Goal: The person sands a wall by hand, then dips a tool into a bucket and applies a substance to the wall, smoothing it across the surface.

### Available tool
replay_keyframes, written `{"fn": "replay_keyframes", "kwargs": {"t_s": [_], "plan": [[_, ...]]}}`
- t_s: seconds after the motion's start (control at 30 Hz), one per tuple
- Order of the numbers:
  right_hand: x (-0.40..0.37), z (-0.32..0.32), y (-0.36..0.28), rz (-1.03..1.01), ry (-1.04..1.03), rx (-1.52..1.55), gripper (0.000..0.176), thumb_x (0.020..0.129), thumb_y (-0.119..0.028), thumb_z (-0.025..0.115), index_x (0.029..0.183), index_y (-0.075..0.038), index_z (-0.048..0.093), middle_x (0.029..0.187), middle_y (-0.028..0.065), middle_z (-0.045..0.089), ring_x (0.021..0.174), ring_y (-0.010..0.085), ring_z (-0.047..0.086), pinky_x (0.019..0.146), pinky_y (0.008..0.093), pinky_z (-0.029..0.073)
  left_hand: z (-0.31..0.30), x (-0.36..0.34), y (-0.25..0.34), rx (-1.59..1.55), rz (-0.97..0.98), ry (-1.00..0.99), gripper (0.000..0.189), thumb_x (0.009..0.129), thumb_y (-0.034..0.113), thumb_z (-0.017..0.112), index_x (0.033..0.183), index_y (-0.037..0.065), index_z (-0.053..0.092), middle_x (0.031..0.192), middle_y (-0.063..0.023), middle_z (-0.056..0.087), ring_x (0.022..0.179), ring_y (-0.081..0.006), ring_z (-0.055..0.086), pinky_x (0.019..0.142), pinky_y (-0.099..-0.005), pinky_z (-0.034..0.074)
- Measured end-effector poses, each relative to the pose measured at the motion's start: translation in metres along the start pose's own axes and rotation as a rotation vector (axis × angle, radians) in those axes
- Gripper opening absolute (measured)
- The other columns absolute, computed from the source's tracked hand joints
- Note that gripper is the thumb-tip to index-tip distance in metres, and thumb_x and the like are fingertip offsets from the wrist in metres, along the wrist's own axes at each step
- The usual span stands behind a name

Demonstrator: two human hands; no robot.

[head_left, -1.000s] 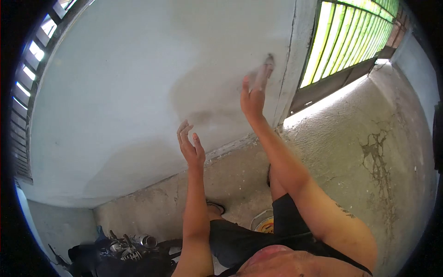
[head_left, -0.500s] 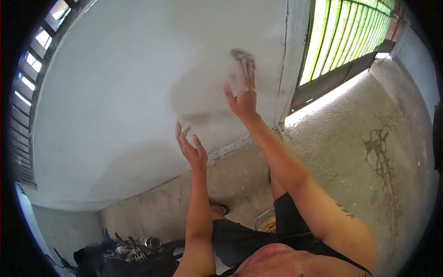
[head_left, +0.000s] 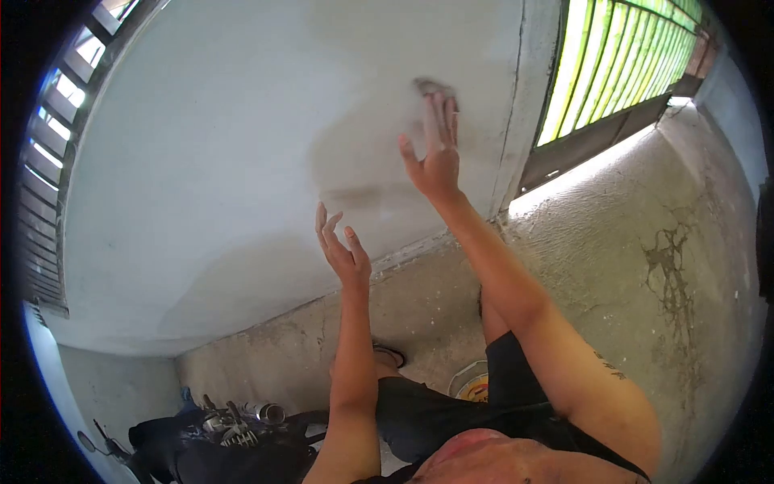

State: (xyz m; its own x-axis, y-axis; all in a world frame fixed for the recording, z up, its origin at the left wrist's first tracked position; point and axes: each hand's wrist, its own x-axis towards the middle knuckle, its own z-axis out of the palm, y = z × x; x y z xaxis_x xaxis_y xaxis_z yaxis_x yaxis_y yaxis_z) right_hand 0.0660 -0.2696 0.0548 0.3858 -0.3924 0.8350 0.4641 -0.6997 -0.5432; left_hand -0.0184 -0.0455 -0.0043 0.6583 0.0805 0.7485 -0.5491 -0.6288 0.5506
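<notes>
My right hand (head_left: 439,157) is raised against the pale wall (head_left: 218,161), its fingers pointing up and pressed on a small dark, blurred piece (head_left: 434,85) at the wall surface. What that piece is cannot be made out. Lower and to the left, my left hand (head_left: 345,250) is held up near the wall with its fingers apart and slightly curled, holding nothing. Soft shadows of the arms fall on the wall around both hands.
A barred window (head_left: 48,161) lies at the left and a green-lit barred gate (head_left: 617,73) at the upper right. A motorcycle (head_left: 230,427) stands at the lower left. A round container (head_left: 474,387) sits on the concrete floor (head_left: 597,266) by my legs.
The view has shifted slightly, so the wall, gate and floor lie a little further right. Both hands keep nearly the same pose, with the right hand still at the dark piece.
</notes>
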Motion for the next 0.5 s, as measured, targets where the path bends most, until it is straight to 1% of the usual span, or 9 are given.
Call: {"fn": "replay_keyframes", "kwargs": {"t_s": [0.07,0.1,0.17,0.2,0.27,0.37,0.4,0.47,0.5], "plan": [[-0.003,-0.004,0.004,-0.056,-0.148,-0.042,0.073,0.099,-0.037,0.063,0.155,0.004,0.040,0.160,0.0276,0.040,0.151,0.0500,0.029,0.123,0.0591,0.023,-0.001,0.001,0.001,-0.021,0.014,0.002,0.041,0.111,0.035,0.046,0.124,-0.002,0.058,0.156,-0.0267,0.044,0.142,-0.0425,0.045,0.111,-0.0524,0.042],[0.000,-0.003,0.005,-0.056,-0.150,-0.043,0.073,0.099,-0.037,0.063,0.155,0.004,0.040,0.160,0.0276,0.040,0.151,0.0500,0.029,0.123,0.0591,0.023,0.000,0.001,0.001,-0.021,0.012,0.002,0.041,0.111,0.035,0.046,0.124,-0.002,0.058,0.156,-0.0267,0.044,0.142,-0.0425,0.045,0.111,-0.0524,0.042],[0.011,0.004,0.006,0.070,0.062,0.041,0.074,0.098,-0.040,0.063,0.155,0.003,0.041,0.159,0.0275,0.041,0.150,0.0504,0.031,0.123,0.0607,0.021,-0.002,0.002,0.002,-0.029,-0.018,0.006,0.040,0.111,0.035,0.046,0.123,-0.001,0.059,0.155,-0.0265,0.044,0.142,-0.0423,0.046,0.111,-0.0527,0.042],[0.008,0.004,-0.003,0.066,0.056,0.049,0.074,0.098,-0.040,0.063,0.155,0.003,0.041,0.159,0.0275,0.041,0.150,0.0504,0.031,0.123,0.0607,0.021,-0.003,0.002,0.002,-0.024,-0.022,0.015,0.040,0.111,0.035,0.046,0.123,-0.001,0.059,0.155,-0.0265,0.044,0.142,-0.0423,0.046,0.111,-0.0527,0.042],[-0.002,0.000,-0.022,-0.088,-0.144,0.002,0.075,0.099,-0.042,0.063,0.154,0.004,0.041,0.158,0.0284,0.042,0.150,0.0508,0.031,0.123,0.0616,0.021,-0.005,0.002,0.003,-0.026,-0.021,-0.010,0.039,0.112,0.033,0.044,0.126,0.000,0.058,0.154,-0.0259,0.046,0.144,-0.0415,0.044,0.116,-0.0517,0.037],[0.000,0.001,-0.021,-0.099,-0.207,-0.028,0.076,0.099,-0.044,0.062,0.154,0.004,0.041,0.158,0.0279,0.042,0.150,0.0508,0.031,0.123,0.0612,0.021,-0.004,0.003,0.003,-0.027,0.001,-0.004,0.041,0.112,0.035,0.044,0.125,-0.001,0.059,0.154,-0.0255,0.047,0.144,-0.0415,0.043,0.116,-0.0519,0.036],[0.001,0.004,-0.018,-0.099,-0.209,-0.025,0.076,0.099,-0.044,0.062,0.154,0.004,0.041,0.158,0.0279,0.042,0.150,0.0508,0.031,0.123,0.0612,0.021,-0.004,0.003,0.004,-0.024,0.000,-0.003,0.041,0.112,0.035,0.044,0.125,-0.001,0.059,0.154,-0.0255,0.047,0.144,-0.0415,0.043,0.116,-0.0519,0.036],[0.008,0.011,-0.014,-0.002,-0.015,-0.027,0.077,0.098,-0.045,0.063,0.155,0.002,0.042,0.159,0.0247,0.042,0.150,0.0497,0.032,0.123,0.0612,0.022,-0.005,0.004,0.005,-0.041,-0.038,-0.007,0.044,0.112,0.039,0.044,0.124,-0.001,0.059,0.154,-0.0257,0.046,0.144,-0.0413,0.043,0.117,-0.0519,0.036],[0.003,0.011,-0.028,-0.015,-0.027,0.002,0.076,0.098,-0.045,0.063,0.155,0.000,0.043,0.159,0.0234,0.043,0.149,0.0490,0.033,0.122,0.0620,0.023,-0.005,0.004,0.004,-0.037,-0.037,0.003,0.044,0.112,0.039,0.044,0.124,-0.001,0.059,0.154,-0.0257,0.046,0.144,-0.0413,0.043,0.117,-0.0519,0.036]]}}
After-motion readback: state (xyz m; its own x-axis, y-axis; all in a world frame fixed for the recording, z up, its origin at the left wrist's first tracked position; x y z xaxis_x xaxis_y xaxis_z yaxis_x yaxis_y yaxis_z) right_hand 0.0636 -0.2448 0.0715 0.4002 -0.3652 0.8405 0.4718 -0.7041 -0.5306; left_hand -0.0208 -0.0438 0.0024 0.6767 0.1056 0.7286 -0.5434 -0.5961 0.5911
